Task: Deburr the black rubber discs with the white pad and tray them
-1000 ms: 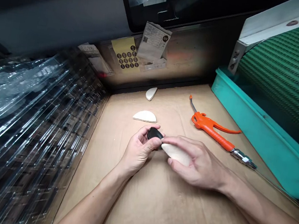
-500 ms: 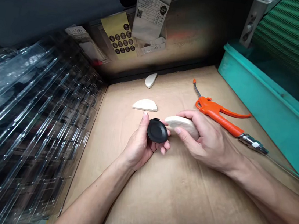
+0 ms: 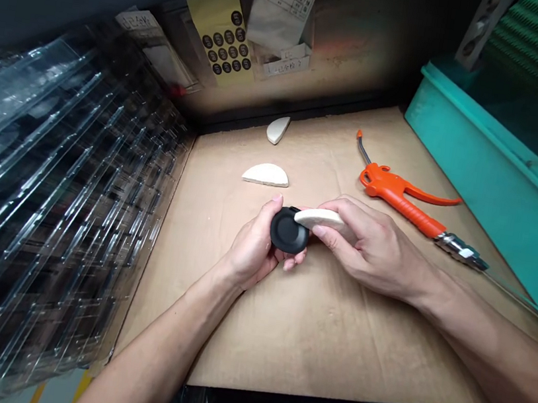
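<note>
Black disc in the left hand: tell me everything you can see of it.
A matte black plastic-looking round disc, with a rounded rim around a smooth face. It stands tilted in the left hand, thumb at its edge, and a cream half-moon piece held by the right hand lies against its upper right edge.

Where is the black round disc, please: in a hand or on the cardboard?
Held: the black round disc sits in the left hand, above brown cardboard.

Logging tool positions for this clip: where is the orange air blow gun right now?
In the head view, the orange air blow gun lies on the cardboard just beyond the right hand, short of the teal plastic tray.
</note>
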`<action>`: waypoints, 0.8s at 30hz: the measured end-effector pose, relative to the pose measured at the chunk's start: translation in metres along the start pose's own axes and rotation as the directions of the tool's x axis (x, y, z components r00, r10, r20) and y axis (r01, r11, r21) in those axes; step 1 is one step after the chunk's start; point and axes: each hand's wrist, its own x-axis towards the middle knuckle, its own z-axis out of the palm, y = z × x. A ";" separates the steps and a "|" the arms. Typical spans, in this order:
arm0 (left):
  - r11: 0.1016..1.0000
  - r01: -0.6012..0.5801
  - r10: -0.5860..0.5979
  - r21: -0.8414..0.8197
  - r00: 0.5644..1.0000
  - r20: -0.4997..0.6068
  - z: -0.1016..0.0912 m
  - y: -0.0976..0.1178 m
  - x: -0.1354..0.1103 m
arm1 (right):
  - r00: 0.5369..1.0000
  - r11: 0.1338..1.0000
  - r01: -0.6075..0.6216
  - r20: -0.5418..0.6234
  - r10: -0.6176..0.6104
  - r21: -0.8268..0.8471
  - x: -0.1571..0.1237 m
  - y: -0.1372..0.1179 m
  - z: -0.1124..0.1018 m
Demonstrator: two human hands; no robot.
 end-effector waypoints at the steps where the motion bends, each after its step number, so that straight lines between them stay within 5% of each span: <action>1: 1.000 -0.004 0.004 0.005 1.000 -0.010 0.000 0.000 0.000 | 1.000 1.000 -0.017 0.016 0.017 0.021 0.000 -0.002 0.000; 7: 0.994 -0.107 0.105 -0.004 0.982 -0.159 0.007 -0.002 -0.002 | 0.991 0.993 -0.059 0.123 0.046 0.103 -0.002 -0.017 0.003; 13: 0.976 -0.209 0.218 0.063 0.918 -0.331 0.017 -0.009 -0.003 | 0.996 0.997 0.013 0.089 -0.021 0.082 -0.004 -0.029 0.013; 24: 0.986 -0.164 0.161 0.010 0.952 -0.260 0.017 -0.015 -0.002 | 0.990 0.987 0.002 -0.136 -0.025 -0.161 -0.003 -0.028 0.029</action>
